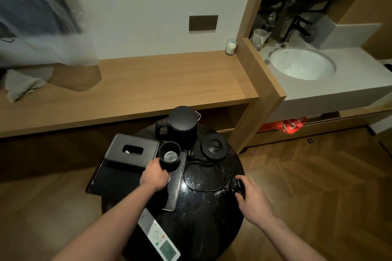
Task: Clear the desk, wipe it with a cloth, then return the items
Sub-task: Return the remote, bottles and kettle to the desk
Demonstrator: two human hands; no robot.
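The wooden bench point(161, 78) carries a crumpled cloth point(23, 85) at its left end and a candle jar point(230, 46) at its right rear corner. In front of it, a round black side table point(201, 214) bears the cleared items. The left hand point(154, 175) has its grip closed around a black cup point(169, 155) standing on a black tray point(127, 176), beside a tissue box point(132, 151). The right hand point(251, 194) has its grip around a small black object point(236, 186), identity not discernible. A kettle point(182, 126), its base point(214, 148) and cord point(203, 176) occupy the rear. A remote control point(159, 237) lies at the near edge; its writing is illegible.
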